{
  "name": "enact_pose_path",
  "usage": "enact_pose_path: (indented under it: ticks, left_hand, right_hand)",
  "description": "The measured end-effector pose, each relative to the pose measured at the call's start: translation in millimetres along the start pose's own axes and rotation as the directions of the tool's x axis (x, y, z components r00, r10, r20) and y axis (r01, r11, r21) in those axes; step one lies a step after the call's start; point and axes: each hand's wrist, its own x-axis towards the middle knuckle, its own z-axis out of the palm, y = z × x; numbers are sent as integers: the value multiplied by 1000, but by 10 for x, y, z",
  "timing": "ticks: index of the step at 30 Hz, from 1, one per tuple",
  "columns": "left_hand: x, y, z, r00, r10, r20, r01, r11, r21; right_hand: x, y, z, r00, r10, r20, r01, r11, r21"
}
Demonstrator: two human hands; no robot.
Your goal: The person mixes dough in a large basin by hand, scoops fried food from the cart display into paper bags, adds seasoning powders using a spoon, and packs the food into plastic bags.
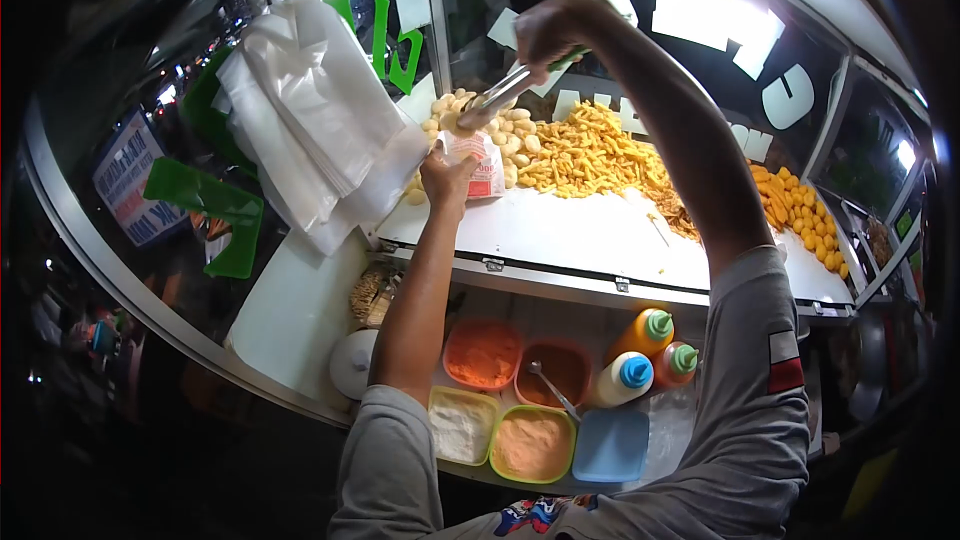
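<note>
White plastic bags [308, 110] were hung on the left. Beside them, a red-printed paper bag [485, 176] was clasped by the fingers of the left hand [450, 178], in front of pale round pieces [517, 128]. At the bag's mouth, metal tongs [498, 96] were angled down, gripped in the right hand's [548, 35] wrapped fingers. Farther right, yellow sticks [585, 152] were heaped.

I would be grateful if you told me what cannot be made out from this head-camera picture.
- Head view: the inside of the paper bag, hidden by its front wall and the left hand.
- Head view: whether the tongs in the right hand grip anything; their tips are too small to tell.
- Head view: part of the round white object, hidden by the left arm.
- Head view: the shirt print, cut off by the bottom edge.
</note>
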Motion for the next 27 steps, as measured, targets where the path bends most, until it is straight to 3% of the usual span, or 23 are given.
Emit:
enact_pose_path:
  ticks: [2, 3, 4, 6, 7, 10, 12, 14, 15, 16, 19, 20, 22, 23, 27]
  left_hand:
    - [-85, 7, 67, 976, 213, -32, -201, 953, 226]
    - [-77, -143, 119, 965, 246, -89, -218, 945, 242]
    - [-108, -141, 122, 974, 208, -92, -184, 959, 217]
    - [-173, -143, 86, 987, 128, -101, -111, 980, 165]
    - [-66, -351, 64, 970, 197, -145, -179, 975, 131]
    - [-44, -230, -97, 983, 172, -62, -172, 985, -8]
    - [-1, -297, -152, 991, 104, -82, -110, 991, -81]
    - [-35, -262, -199, 991, 33, -130, -47, 993, -109]
    - [-175, -10, -248, 1000, -22, -4, 21, 979, -203]
    - [-180, -38, -264, 1000, -20, 6, 21, 974, -224]
    - [-213, -109, -301, 999, 24, 43, -14, 974, -225]
    - [-238, -93, -300, 997, 69, 18, -65, 985, -158]
    - [-324, -31, -275, 987, 161, -19, -162, 987, -13]
    - [-429, 145, -275, 982, 188, 6, -188, 980, 71]
    - [-436, 41, -321, 988, 153, 17, -153, 988, -7]
  right_hand:
    - [-93, -317, -78, 997, 22, 78, -21, 1000, -10]
    - [-99, -438, -70, 992, -9, 129, 6, 1000, 23]
    - [38, -512, 19, 983, 24, 184, -28, 999, 23]
    - [171, -629, 167, 990, -35, 137, 49, 994, -99]
    - [205, -579, 213, 990, -46, 134, 49, 999, -15]
    - [137, -355, 251, 995, -20, 101, -1, 980, 199]
    - [75, -26, 288, 998, -34, 51, 14, 935, 353]
    - [114, 346, 517, 995, 79, -61, -44, 895, 445]
    - [19, 400, 612, 994, 95, -59, -67, 928, 366]
    - [41, 440, 820, 991, 127, -42, -114, 968, 223]
    - [77, 194, 1397, 981, 189, 55, -190, 981, 25]
    - [108, 49, 1578, 986, 159, 57, -160, 987, 9]
    - [365, -183, 2072, 968, 237, -86, -235, 971, 33]
    - [460, -272, 2238, 967, 217, -131, -224, 973, -46]
    - [623, -315, 2542, 957, 178, -229, -176, 984, 26]
